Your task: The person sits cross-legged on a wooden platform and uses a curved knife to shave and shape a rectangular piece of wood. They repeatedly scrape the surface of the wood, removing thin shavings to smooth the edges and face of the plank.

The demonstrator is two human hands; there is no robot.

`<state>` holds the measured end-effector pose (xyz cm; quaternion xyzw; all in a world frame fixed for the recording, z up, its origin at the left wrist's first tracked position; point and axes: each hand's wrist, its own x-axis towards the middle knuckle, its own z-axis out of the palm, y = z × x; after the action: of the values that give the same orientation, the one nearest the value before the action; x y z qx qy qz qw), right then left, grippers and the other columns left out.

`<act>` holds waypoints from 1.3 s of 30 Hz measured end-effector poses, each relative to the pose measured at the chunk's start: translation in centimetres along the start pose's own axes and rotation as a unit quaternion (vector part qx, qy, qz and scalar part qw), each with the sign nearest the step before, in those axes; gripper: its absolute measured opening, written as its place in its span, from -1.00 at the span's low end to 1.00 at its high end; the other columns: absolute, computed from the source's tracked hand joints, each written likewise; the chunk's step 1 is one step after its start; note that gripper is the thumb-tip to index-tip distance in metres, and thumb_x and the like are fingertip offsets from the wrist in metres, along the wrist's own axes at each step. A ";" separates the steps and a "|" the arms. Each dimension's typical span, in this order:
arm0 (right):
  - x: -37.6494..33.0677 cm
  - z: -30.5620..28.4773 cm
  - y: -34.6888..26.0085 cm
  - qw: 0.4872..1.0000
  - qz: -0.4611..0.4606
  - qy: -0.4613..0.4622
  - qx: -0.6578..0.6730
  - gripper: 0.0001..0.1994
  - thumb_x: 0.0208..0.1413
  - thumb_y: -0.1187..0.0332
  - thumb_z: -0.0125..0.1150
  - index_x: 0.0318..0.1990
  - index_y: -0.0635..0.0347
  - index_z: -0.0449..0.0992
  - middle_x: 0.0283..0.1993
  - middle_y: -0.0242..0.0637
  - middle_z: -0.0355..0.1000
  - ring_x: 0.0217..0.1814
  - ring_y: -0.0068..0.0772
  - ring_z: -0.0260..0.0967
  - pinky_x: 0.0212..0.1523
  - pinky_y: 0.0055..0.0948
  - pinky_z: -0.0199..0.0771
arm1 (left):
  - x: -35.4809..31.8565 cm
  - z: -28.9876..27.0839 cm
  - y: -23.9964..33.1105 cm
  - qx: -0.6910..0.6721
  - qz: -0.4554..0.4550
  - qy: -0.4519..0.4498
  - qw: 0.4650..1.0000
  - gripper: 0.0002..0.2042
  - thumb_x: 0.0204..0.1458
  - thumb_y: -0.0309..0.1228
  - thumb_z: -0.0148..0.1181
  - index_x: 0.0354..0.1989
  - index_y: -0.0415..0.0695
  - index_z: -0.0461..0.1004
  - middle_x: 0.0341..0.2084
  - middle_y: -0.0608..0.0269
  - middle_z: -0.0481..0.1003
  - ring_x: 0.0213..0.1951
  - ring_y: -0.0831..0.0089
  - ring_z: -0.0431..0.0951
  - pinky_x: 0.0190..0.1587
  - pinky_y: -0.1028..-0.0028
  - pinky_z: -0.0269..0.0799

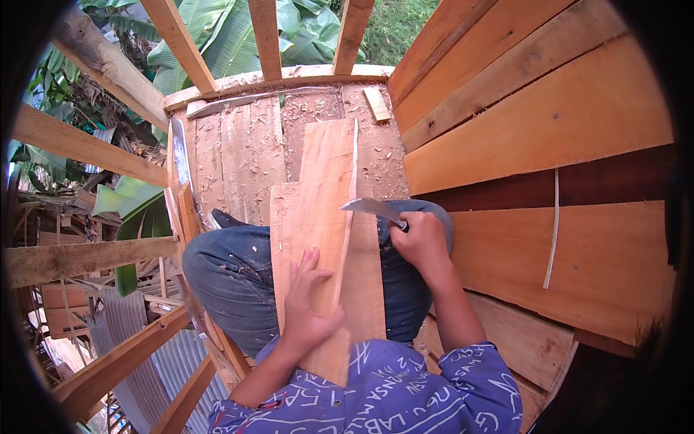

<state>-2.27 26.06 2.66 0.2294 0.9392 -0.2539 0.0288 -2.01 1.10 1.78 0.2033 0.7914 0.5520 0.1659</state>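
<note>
A long narrow wooden plank slants up from my lap. Its lower end rests against my shirt. Beneath it lies a wider board across my crossed legs. My left hand presses on the narrow plank and grips it, fingers bent and thumb near the right edge. In my right hand is a knife with a curved metal blade, held by its handle. The blade tip points left and is near the plank's right edge. My palm hides most of the handle.
Wood shavings and a small wood offcut lie on the plank floor. A long metal blade leans at the left edge. Plank walling rises on the right, with a thin strip against it. Slats frame the left side.
</note>
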 end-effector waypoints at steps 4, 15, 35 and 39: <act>-1.8 1.7 -1.2 0.995 -0.067 -0.043 -0.052 -0.75 -0.06 0.20 0.20 -0.55 0.20 0.58 -0.56 0.01 0.46 -0.43 0.06 0.49 -0.32 -0.07 0.49 | 0.1 -0.1 -0.3 -0.016 0.019 -0.005 1.000 -0.52 -0.35 -0.53 0.28 -0.11 -0.17 0.37 0.27 -0.22 0.21 0.39 -0.09 0.05 0.41 -0.04 -0.33; 2.8 0.3 2.5 0.989 0.104 0.105 0.002 -0.74 -0.02 0.22 0.19 -0.45 0.28 0.61 -0.50 0.13 0.46 -0.34 0.20 0.48 -0.26 -0.06 0.51 | -0.9 -0.6 -1.2 -0.128 -0.024 -0.017 0.991 -0.48 -0.33 -0.59 0.24 -0.06 -0.16 0.30 0.31 -0.26 0.13 0.42 -0.02 -0.04 0.40 0.11 -0.19; -0.8 1.8 0.2 0.994 -0.047 0.028 -0.090 -0.28 -0.15 -0.38 0.21 -0.69 0.26 0.48 -0.69 -0.03 0.38 -0.57 0.04 0.44 -0.52 -0.11 0.43 | -0.8 -0.5 -0.7 -0.094 -0.013 -0.025 0.995 -0.48 -0.35 -0.61 0.19 -0.07 -0.16 0.27 0.30 -0.30 0.14 0.42 -0.04 -0.06 0.43 0.11 -0.38; 2.5 0.9 4.1 0.986 0.140 0.088 -0.033 -0.27 0.05 -0.31 0.09 -0.68 0.32 0.48 -0.67 0.10 0.38 -0.54 0.16 0.44 -0.51 -0.04 0.43 | -1.0 -0.4 -0.3 -0.107 -0.006 0.007 0.994 -0.55 -0.35 -0.53 0.24 -0.15 -0.20 0.35 0.25 -0.26 0.23 0.38 -0.10 0.07 0.41 -0.01 -0.33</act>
<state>-2.73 29.81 -0.46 0.3794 0.9044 -0.1951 -0.0112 -1.37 0.19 1.62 0.1755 0.7305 0.6336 0.1848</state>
